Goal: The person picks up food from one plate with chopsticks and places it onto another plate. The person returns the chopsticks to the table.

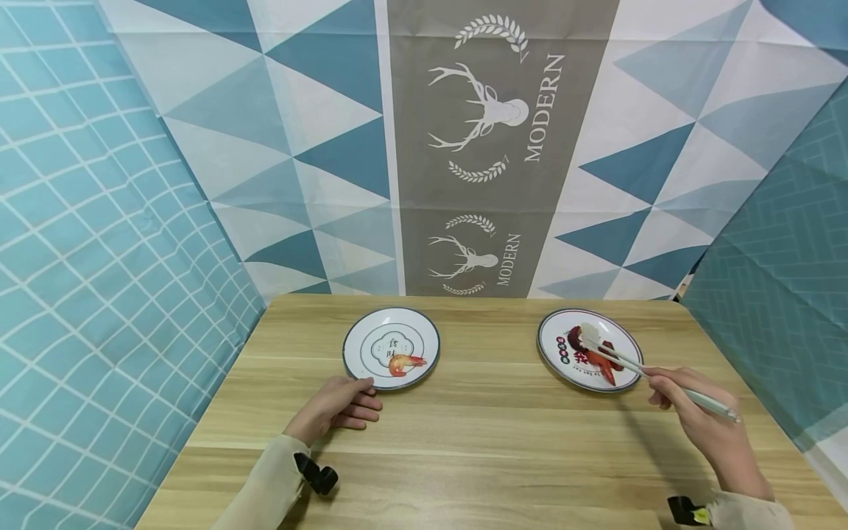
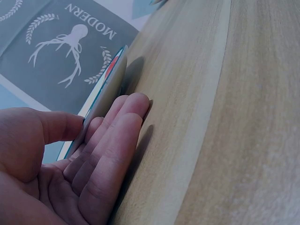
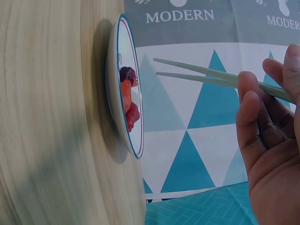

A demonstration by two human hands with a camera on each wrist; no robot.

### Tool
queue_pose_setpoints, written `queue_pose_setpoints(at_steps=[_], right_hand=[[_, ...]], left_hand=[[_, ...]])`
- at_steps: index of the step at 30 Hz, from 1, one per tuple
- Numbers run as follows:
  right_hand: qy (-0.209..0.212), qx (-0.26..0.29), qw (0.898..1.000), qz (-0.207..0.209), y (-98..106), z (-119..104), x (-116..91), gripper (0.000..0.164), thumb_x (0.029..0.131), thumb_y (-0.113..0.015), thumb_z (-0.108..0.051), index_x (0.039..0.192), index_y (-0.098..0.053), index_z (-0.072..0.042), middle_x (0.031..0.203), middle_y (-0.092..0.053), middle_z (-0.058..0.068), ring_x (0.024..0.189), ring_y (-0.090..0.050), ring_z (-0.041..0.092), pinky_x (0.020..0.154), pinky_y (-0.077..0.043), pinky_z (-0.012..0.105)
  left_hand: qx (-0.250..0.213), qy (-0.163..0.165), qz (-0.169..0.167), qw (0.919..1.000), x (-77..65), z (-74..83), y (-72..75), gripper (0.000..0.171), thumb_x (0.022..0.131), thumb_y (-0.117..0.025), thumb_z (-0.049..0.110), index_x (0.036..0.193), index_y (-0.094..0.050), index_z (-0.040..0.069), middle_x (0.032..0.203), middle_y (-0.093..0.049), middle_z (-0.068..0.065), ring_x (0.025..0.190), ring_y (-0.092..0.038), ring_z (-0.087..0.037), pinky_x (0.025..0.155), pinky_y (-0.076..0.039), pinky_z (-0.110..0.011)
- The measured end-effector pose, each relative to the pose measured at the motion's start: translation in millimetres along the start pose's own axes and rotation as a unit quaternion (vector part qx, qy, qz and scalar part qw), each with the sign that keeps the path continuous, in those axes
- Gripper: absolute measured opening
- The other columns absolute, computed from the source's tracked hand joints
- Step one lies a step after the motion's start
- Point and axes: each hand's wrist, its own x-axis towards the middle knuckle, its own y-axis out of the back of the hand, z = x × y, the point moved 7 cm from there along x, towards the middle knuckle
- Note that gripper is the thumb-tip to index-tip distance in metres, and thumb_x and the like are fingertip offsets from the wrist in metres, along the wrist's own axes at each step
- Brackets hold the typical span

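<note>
My left hand [image 1: 344, 403] is at the near rim of the left plate [image 1: 361, 335], which carries an orange shrimp [image 1: 403, 364]. Its thumb lies on the rim, with a finger against the underside and the others extended low over the table. My right hand [image 1: 698, 412] grips a pair of pale green chopsticks [image 3: 206, 75]. Their tips are spread apart above the right plate [image 1: 553, 324], with nothing between them in the right wrist view. On that plate lie a reddish-orange food piece [image 1: 604, 368], a brown piece and a dark piece [image 3: 127, 75].
Both plates stand toward the back of the wooden table [image 1: 477, 442]. A patterned cloth [image 1: 477, 184] with deer prints hangs behind it. Blue tiled sheets [image 1: 99, 294] line the left side, and a teal sheet [image 1: 788, 280] the right.
</note>
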Motion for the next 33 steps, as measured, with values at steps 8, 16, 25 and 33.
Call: queue_pose_setpoints(at_steps=[8,16,25,33], right_hand=[[0.009,-0.004,1.000,0.003,5,2,-4,0.016,0.092,-0.070,0.008,0.099,-0.080,-0.002,0.071,-0.067,-0.018,0.063,-0.058,-0.006,0.057,-0.046,0.008],[0.038,-0.008,0.999,0.008,10,1,-6,0.017,0.088,-0.071,0.013,0.095,-0.079,0.000,0.066,-0.067,-0.009,0.061,-0.057,-0.007,0.054,-0.045,0.009],[0.099,0.026,0.995,0.002,12,-1,-8,0.024,0.081,-0.071,0.022,0.094,-0.078,0.003,0.073,-0.068,-0.015,0.062,-0.060,-0.006,0.055,-0.048,0.007],[0.114,-0.005,0.993,-0.028,8,-7,-7,0.033,0.075,-0.076,0.021,0.094,-0.080,-0.005,0.081,-0.067,-0.024,0.061,-0.059,-0.009,0.056,-0.048,0.007]], left_hand=[[-0.001,0.001,0.001,1.0000,-0.8,0.3,0.2,0.038,0.107,-0.053,0.035,0.113,-0.064,-0.001,0.092,-0.078,-0.008,0.076,-0.077,-0.017,0.065,-0.065,-0.033],[-0.001,0.002,0.001,1.0000,-1.6,0.5,0.2,0.038,0.107,-0.053,0.034,0.113,-0.065,-0.001,0.092,-0.078,-0.008,0.076,-0.077,-0.018,0.066,-0.065,-0.033],[0.000,-0.001,0.002,1.0000,-2.5,2.7,0.1,0.038,0.107,-0.053,0.035,0.113,-0.065,-0.001,0.093,-0.078,-0.008,0.077,-0.077,-0.018,0.066,-0.065,-0.033],[-0.001,0.000,0.002,1.0000,-0.6,1.4,0.3,0.038,0.107,-0.053,0.035,0.113,-0.065,-0.001,0.093,-0.078,-0.008,0.077,-0.077,-0.018,0.066,-0.065,-0.033]])
